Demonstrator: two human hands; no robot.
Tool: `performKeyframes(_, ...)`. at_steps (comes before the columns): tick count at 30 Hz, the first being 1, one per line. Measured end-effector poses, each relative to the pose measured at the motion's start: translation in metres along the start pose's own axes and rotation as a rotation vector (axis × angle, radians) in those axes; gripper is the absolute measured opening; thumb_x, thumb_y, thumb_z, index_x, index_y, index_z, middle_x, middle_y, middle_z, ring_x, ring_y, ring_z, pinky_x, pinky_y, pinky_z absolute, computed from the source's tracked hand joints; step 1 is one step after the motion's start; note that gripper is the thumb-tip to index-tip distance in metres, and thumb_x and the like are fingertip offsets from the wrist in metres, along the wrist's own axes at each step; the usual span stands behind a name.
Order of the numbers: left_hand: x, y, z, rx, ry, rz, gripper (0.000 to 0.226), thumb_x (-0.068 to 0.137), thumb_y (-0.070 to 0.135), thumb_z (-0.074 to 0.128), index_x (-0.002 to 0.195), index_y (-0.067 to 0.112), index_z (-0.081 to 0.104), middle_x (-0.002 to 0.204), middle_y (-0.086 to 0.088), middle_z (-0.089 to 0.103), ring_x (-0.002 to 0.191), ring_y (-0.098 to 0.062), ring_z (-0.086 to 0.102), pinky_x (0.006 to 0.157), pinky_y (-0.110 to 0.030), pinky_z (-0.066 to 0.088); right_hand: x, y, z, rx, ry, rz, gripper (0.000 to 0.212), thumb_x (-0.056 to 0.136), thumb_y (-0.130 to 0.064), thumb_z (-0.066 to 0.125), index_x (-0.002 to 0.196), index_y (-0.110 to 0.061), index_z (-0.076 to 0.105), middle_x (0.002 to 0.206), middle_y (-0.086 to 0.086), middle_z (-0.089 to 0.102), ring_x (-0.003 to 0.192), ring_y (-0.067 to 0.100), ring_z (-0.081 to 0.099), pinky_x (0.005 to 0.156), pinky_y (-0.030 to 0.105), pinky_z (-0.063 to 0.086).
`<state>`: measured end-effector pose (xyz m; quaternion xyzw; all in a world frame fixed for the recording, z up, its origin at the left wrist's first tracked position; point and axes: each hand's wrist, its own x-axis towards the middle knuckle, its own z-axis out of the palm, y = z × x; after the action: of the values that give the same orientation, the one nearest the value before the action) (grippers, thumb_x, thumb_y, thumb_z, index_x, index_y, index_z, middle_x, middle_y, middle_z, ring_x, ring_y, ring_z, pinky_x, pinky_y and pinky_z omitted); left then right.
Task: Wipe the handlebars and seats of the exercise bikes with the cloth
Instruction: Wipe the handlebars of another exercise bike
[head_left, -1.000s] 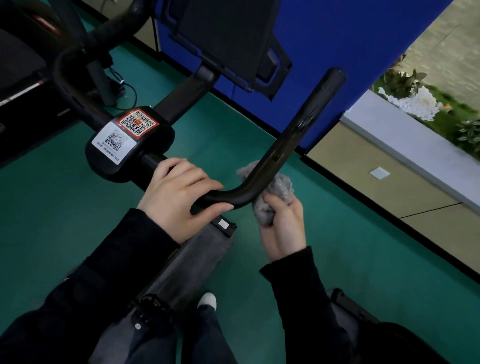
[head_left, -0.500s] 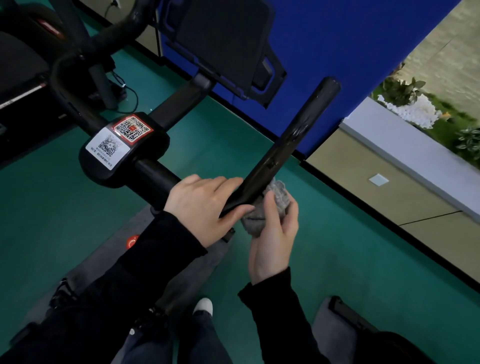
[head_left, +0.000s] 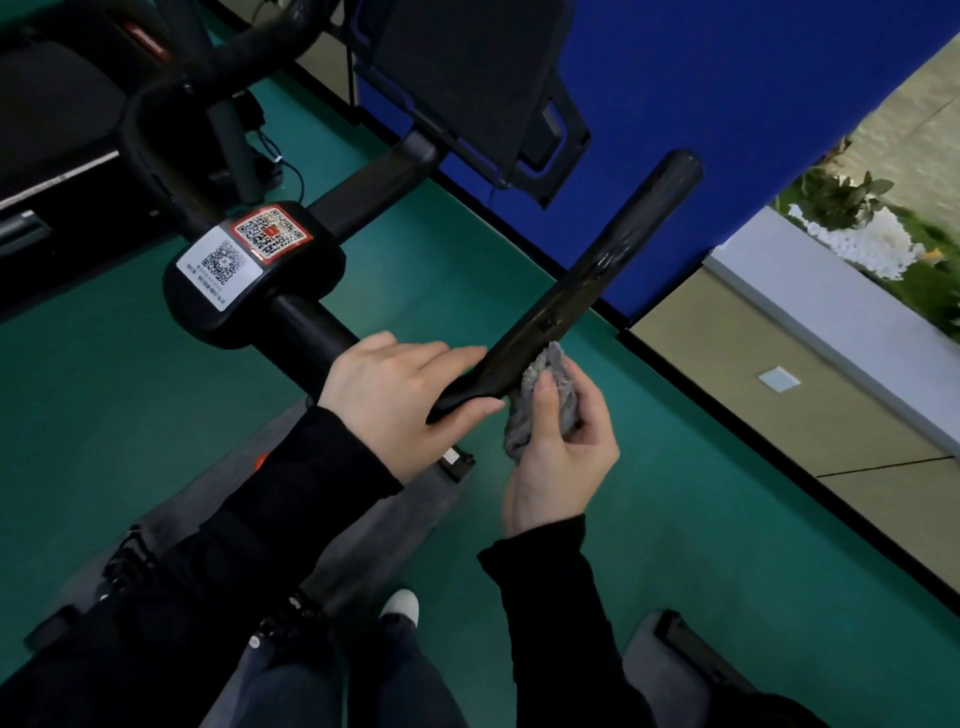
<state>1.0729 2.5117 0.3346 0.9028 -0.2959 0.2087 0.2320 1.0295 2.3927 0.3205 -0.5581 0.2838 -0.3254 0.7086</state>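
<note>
Wiping seems early: the right hand (head_left: 561, 462) pinches the crumpled grey fleece cloth (head_left: 548, 387) under the black tubular handlebar (head_left: 613, 260), the left hand (head_left: 395, 400) grips its bend, and no seat shows.

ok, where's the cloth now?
Head view, just right of centre: the cloth is bunched in the right hand, at the bend of the handlebar, beside the left hand.

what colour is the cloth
The cloth is grey and fuzzy, seen best in the head view.
</note>
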Motion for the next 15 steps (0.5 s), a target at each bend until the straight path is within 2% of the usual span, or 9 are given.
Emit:
performKeyframes(2, 0.000, 0.000, 0.000, -0.002, 0.002, -0.002, 0.045, 0.087, 0.052, 0.050, 0.104, 0.016, 0.071, 0.068, 0.004, 0.066, 0.059, -0.021, 0.063, 0.059, -0.030, 0.047, 0.011, -0.003, 0.000, -0.047, 0.018, -0.028, 0.025, 0.085, 0.003, 0.066, 0.089, -0.021, 0.067, 0.085, -0.007, 0.071, 0.084, 0.012, 0.066, 0.081, 0.031, 0.053)
performKeyframes(4, -0.001, 0.001, 0.001, 0.000, 0.009, 0.000, 0.045, 0.087, 0.052, 0.050, 0.104, 0.017, 0.071, 0.067, 0.004, 0.065, 0.058, -0.021, 0.062, 0.058, -0.030, 0.047, 0.026, -0.008, 0.002, -0.088, 0.063, -0.082, 0.025, 0.083, 0.002, 0.067, 0.087, -0.022, 0.067, 0.087, 0.002, 0.071, 0.084, 0.015, 0.066, 0.078, 0.030, 0.053)
performKeyframes(6, -0.001, 0.001, 0.001, -0.003, 0.016, 0.002, 0.045, 0.087, 0.052, 0.050, 0.103, 0.016, 0.072, 0.066, 0.004, 0.065, 0.058, -0.021, 0.062, 0.059, -0.031, 0.048, 0.040, -0.013, 0.006, -0.156, 0.081, -0.209, 0.022, 0.082, 0.001, 0.069, 0.087, -0.020, 0.067, 0.096, 0.018, 0.068, 0.090, 0.024, 0.065, 0.081, 0.033, 0.054)
performKeyframes(7, -0.001, 0.000, 0.001, -0.004, 0.021, 0.002, 0.045, 0.087, 0.052, 0.050, 0.103, 0.016, 0.072, 0.066, 0.004, 0.065, 0.058, -0.021, 0.062, 0.059, -0.030, 0.048, 0.042, -0.015, 0.008, -0.214, 0.076, -0.295, 0.020, 0.081, 0.002, 0.069, 0.088, -0.017, 0.067, 0.098, 0.021, 0.066, 0.093, 0.026, 0.064, 0.084, 0.034, 0.053)
performKeyframes(10, -0.001, -0.001, 0.002, -0.004, 0.026, 0.013, 0.046, 0.087, 0.052, 0.049, 0.103, 0.016, 0.072, 0.067, 0.003, 0.066, 0.058, -0.022, 0.062, 0.058, -0.029, 0.046, 0.028, -0.010, 0.007, -0.400, 0.026, -0.531, 0.018, 0.077, 0.004, 0.071, 0.090, -0.009, 0.070, 0.095, 0.014, 0.060, 0.091, 0.008, 0.059, 0.085, 0.021, 0.048)
performKeyframes(12, 0.000, -0.002, 0.003, -0.009, 0.038, 0.028, 0.044, 0.087, 0.051, 0.050, 0.102, 0.015, 0.072, 0.066, 0.003, 0.065, 0.057, -0.022, 0.062, 0.057, -0.029, 0.046, 0.020, -0.008, 0.005, -0.460, -0.014, -0.595, 0.014, 0.077, 0.005, 0.073, 0.088, -0.003, 0.072, 0.094, 0.011, 0.058, 0.088, 0.007, 0.058, 0.084, 0.018, 0.047)
performKeyframes(15, 0.000, -0.003, 0.005, -0.025, 0.046, 0.042, 0.044, 0.088, 0.051, 0.050, 0.101, 0.015, 0.071, 0.064, 0.003, 0.064, 0.055, -0.021, 0.061, 0.055, -0.030, 0.045, 0.036, -0.017, 0.008, -0.513, -0.007, -0.598, 0.013, 0.076, 0.005, 0.073, 0.088, 0.000, 0.072, 0.093, 0.016, 0.060, 0.087, 0.010, 0.057, 0.084, 0.010, 0.043)
